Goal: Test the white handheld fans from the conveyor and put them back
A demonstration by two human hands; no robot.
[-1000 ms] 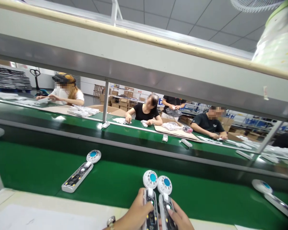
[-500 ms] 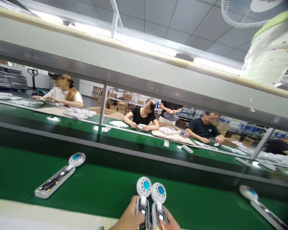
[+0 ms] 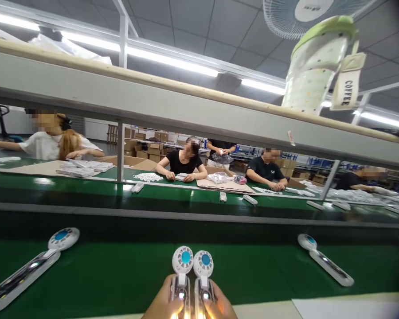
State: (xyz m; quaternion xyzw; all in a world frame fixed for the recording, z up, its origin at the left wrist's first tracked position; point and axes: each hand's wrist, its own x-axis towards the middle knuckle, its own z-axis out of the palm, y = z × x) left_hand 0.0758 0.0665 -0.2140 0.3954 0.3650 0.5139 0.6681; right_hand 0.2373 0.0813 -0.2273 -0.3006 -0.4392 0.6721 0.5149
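Side by side at the bottom centre stand two white devices with round, blue-centred heads and lit circuit boards. My left hand [image 3: 162,299] is closed round the left device [image 3: 182,261]. Wrapped round the right device [image 3: 203,264] is my right hand [image 3: 222,303]. The two round heads are nearly touching, and the lower ends of both devices run out of the frame. A similar device [image 3: 23,277] lies on the green belt [image 3: 119,266] at the left, and another one [image 3: 330,267] lies on it at the right.
A long shelf [image 3: 186,95] crosses above the belt, with a green-lidded cup [image 3: 314,66] on it. Beyond a grey rail [image 3: 186,216], several people sit at a second belt with white parts. A white sheet [image 3: 355,306] lies at the lower right.
The view has shifted, so the shelf, cup and far people sit further left. Both held devices are now more upright and closer together, with orange light glowing near my fingers.
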